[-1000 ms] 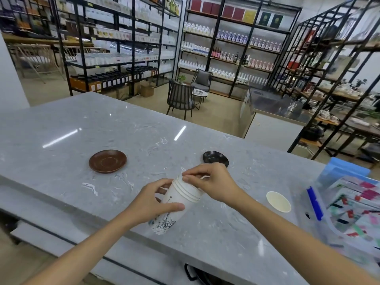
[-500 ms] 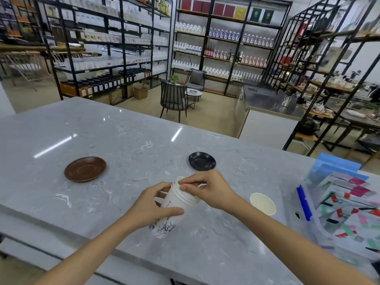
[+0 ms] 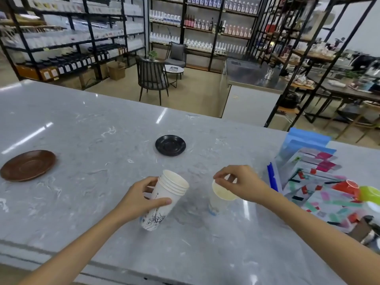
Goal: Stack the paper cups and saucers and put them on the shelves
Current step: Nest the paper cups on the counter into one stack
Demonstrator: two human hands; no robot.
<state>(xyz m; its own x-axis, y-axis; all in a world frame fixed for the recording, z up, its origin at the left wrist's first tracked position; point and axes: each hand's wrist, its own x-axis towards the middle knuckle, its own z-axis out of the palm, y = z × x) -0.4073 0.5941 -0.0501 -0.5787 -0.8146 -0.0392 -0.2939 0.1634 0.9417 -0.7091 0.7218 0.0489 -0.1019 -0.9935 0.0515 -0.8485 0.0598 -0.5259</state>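
On surface centre: your left hand grips cup stack, mouth tilted right. Right hand fingers pinch rim of loose cup, just beside, upright.

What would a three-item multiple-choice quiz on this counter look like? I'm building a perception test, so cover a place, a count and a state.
1. Where is the black saucer?
A. beyond the hands
B. under the cup stack
C. on the brown saucer

2. How many saucers lie on the counter?
A. one
B. two
C. four

3. What is the right hand doing?
A. resting flat
B. pinching the single cup at its rim
C. holding a saucer

Answers: A, it lies alone farther back; B, black plus brown saucer; B, fingertips grip the rim.
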